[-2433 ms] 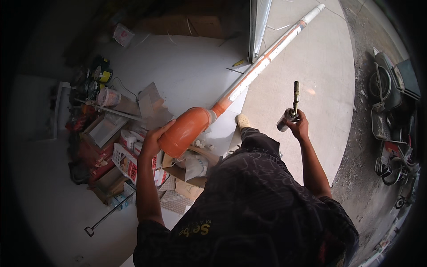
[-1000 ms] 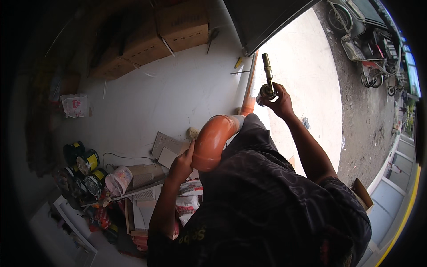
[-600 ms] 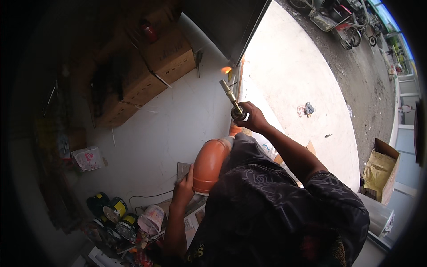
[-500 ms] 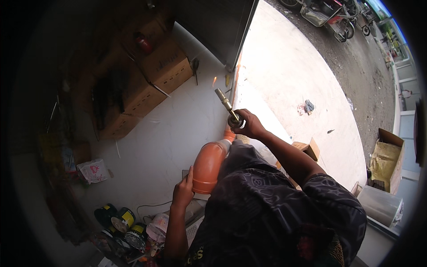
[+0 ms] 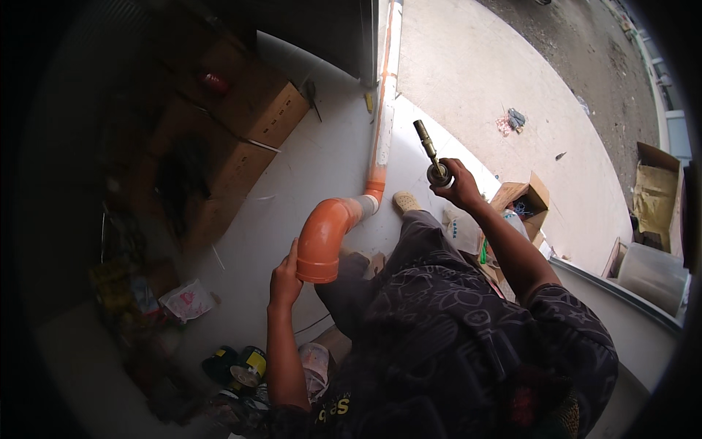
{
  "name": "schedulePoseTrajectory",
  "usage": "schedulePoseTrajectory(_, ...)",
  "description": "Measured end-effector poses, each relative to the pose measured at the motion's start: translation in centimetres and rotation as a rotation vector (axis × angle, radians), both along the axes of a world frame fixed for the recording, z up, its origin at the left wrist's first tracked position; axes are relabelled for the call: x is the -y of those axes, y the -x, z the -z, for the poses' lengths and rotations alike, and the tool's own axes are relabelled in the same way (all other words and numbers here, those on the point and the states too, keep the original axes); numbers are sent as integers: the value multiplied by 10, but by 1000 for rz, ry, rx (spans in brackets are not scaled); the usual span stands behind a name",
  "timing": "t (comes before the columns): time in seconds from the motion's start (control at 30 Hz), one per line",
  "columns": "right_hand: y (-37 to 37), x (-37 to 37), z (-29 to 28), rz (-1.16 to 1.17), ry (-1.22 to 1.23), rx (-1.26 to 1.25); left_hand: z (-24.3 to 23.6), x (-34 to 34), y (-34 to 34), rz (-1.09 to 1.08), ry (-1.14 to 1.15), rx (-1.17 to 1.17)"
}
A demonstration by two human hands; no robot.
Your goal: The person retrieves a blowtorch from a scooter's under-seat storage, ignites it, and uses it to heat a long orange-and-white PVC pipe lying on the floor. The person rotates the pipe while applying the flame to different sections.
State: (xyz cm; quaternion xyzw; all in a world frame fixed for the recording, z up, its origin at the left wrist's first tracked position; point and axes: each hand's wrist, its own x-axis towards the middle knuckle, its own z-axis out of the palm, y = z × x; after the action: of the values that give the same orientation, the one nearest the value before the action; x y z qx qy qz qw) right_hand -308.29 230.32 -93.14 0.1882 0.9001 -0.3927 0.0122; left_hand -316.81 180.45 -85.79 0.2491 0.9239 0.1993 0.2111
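My left hand (image 5: 286, 284) is closed against the lower left side of a large orange pipe elbow (image 5: 322, 233), near its wide rim. The elbow's far end joins a grey coupling and a smaller orange bend (image 5: 376, 184). From there a long white and orange pipe (image 5: 387, 110) runs away across the floor. In my right hand (image 5: 463, 184) is a blowtorch (image 5: 431, 151), fingers wrapped round its round body. Its brass nozzle points away from me, to the right of the long pipe and apart from it. No flame shows at its tip.
Large cardboard boxes (image 5: 252, 139) stand at the left. Gas canisters (image 5: 248, 366) cluster at lower left, near a white plastic bag (image 5: 187, 301). By my right arm are an open carton (image 5: 537, 196) and bags. A translucent bin (image 5: 653, 278) sits at far right.
My right hand has swung the blowtorch rightward, away from the pipe; the small flame seen before no longer shows. The view has shifted, and more of the long pipe is visible.
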Motion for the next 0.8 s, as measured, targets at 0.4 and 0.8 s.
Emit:
schedulePoseTrajectory(0.4,-70,228,104,576,5,33,48,106,87,170,-151,-27)
schedulePoseTrajectory(0.8,-194,337,184,896,221,24,25,47,31,331,-68,-92)
